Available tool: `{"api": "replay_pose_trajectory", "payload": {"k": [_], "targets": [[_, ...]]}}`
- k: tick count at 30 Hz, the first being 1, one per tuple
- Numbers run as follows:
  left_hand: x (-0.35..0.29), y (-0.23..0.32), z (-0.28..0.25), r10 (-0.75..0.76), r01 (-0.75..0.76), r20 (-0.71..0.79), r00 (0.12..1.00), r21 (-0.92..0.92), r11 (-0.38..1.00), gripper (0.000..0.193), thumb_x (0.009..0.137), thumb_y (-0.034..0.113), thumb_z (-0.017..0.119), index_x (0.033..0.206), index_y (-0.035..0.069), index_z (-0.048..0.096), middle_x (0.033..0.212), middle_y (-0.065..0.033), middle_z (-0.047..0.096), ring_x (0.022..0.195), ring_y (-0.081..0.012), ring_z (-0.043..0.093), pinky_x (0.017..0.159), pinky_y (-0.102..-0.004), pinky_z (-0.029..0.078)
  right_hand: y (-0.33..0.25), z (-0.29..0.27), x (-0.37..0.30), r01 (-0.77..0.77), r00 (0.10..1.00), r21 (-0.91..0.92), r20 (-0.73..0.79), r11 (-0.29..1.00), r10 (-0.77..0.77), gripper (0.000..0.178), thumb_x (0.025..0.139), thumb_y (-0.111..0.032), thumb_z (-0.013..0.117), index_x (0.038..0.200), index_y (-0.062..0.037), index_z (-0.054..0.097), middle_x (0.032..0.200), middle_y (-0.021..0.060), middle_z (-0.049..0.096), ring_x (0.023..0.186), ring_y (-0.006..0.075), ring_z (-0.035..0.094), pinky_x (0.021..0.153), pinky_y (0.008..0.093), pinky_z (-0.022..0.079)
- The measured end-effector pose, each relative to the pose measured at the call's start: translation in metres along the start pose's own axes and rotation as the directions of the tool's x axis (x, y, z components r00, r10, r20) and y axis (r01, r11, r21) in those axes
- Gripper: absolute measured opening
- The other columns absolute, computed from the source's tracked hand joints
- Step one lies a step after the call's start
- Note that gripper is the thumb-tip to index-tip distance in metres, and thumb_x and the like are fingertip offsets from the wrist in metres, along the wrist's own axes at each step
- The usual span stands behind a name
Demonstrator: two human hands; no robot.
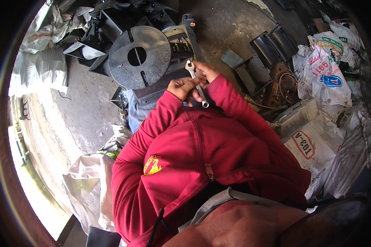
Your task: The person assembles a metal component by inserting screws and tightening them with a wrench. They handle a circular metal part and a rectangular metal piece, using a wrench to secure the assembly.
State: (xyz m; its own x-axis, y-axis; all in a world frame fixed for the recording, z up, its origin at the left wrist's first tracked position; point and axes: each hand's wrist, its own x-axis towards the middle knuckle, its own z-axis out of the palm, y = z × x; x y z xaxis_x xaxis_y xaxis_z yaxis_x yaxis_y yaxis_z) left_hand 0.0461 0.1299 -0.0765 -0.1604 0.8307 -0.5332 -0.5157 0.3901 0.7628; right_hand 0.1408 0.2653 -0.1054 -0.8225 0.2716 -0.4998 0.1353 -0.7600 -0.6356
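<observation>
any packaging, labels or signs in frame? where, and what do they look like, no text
White woven sack with red and blue print: right, crumpled among scrap.
White sack with a red oval mark: lower right, beside the red sleeve.
Yellow emblem: on the red jacket.
No screens or signs.

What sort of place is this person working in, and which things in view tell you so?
Probably a metal workshop or scrap yard: a round slotted steel disc, dark metal channel pieces on a concrete floor, and a combination wrench held in both hands.
</observation>
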Motion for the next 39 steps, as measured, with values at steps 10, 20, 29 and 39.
{"api": "replay_pose_trajectory", "payload": {"k": [10, 20, 29, 39], "targets": [[0.018, 0.005, 0.012, -0.098, 0.086, -0.033, 0.995, -0.262, 0.961, 0.034, 0.097, 0.025, 0.047, 0.107, -0.005, 0.060, 0.082, -0.0159, 0.068, 0.080, -0.0308, 0.070, 0.040, -0.0289, 0.048, -0.001, -0.012, 0.000, -0.206, 0.888, 0.287, 0.456, 0.935, 0.055, 0.029, 0.096, -0.033, 0.052, 0.092, -0.0050, 0.056, 0.052, 0.0046, 0.048, 0.040, 0.0152, 0.046, 0.043, 0.0399, 0.049], [-0.016, 0.024, -0.028, -0.044, 0.058, -0.092, 0.995, 0.153, 0.986, 0.032, 0.093, 0.032, 0.058, 0.083, 0.003, 0.065, 0.047, -0.0024, 0.053, 0.034, -0.0095, 0.047, 0.033, -0.0234, 0.035, 0.009, -0.010, 0.008, -0.022, 0.998, 0.234, 0.068, 0.972, 0.006, 0.018, 0.087, -0.025, 0.068, 0.081, -0.0134, 0.055, 0.052, -0.0099, 0.032, 0.043, 0.0011, 0.028, 0.040, 0.0205, 0.023], [0.012, -0.001, -0.001, -0.057, 0.059, 0.040, 0.998, -0.035, 0.998, 0.034, 0.096, 0.029, 0.052, 0.098, -0.003, 0.062, 0.066, -0.0117, 0.065, 0.065, -0.0264, 0.070, 0.042, -0.0281, 0.052, 0.004, -0.012, 0.004, -0.032, 0.998, -0.015, 0.044, 0.999, 0.032, 0.026, 0.091, -0.037, 0.061, 0.088, -0.0110, 0.059, 0.051, -0.0068, 0.040, 0.041, 0.0034, 0.034, 0.038, 0.0213, 0.024], [0.021, 0.003, 0.015, -0.037, 0.041, 0.022, 0.999, -0.214, 0.976, 0.041, 0.097, 0.031, 0.047, 0.104, -0.008, 0.059, 0.077, -0.0149, 0.068, 0.076, -0.0300, 0.070, 0.043, -0.0301, 0.053, 0.003, -0.020, 0.005, -0.122, 0.928, 0.209, 0.372, 0.970, 0.036, 0.028, 0.095, -0.035, 0.053, 0.092, -0.0086, 0.059, 0.052, 0.0036, 0.053, 0.036, 0.0108, 0.046, 0.031, 0.0256, 0.033]]}}
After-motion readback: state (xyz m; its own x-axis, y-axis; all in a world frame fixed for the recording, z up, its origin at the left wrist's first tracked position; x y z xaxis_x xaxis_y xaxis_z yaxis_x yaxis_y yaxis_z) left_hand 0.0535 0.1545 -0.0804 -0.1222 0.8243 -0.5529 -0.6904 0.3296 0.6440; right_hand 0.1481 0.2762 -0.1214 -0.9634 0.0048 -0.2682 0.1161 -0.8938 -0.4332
